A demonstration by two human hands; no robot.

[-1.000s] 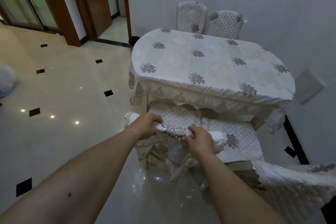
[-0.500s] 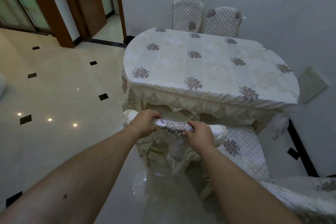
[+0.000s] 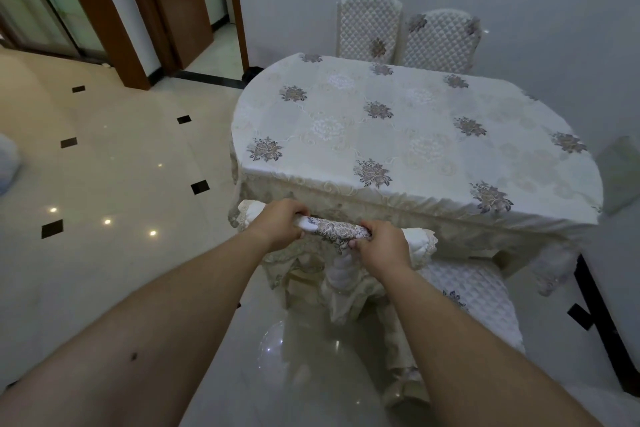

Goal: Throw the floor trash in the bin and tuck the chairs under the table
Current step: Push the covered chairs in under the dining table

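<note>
Holding the chair point(image 3: 341, 276) at the near left edge of the table point(image 3: 415, 135), seat out of sight beneath the hanging cloth. Expecting a rigid, fairly heavy frame, sliding readily over the glossy floor point(image 3: 121, 166), under a soft quilted cover liable to shift. Gripping the padded top rail point(image 3: 332, 230) with left hand point(image 3: 280, 224) and right hand point(image 3: 381, 243), fingers curled round it. Allowing for the second chair point(image 3: 467, 298) just beside on the right; finding open room leftward only.

- Dim, cool indoor light, with a soft shadow beneath the table point(image 3: 415, 125).
- Small glare dots on the glossy floor point(image 3: 114, 163) at nine o'clock.
- Wide-angle bending at the edges.
</note>
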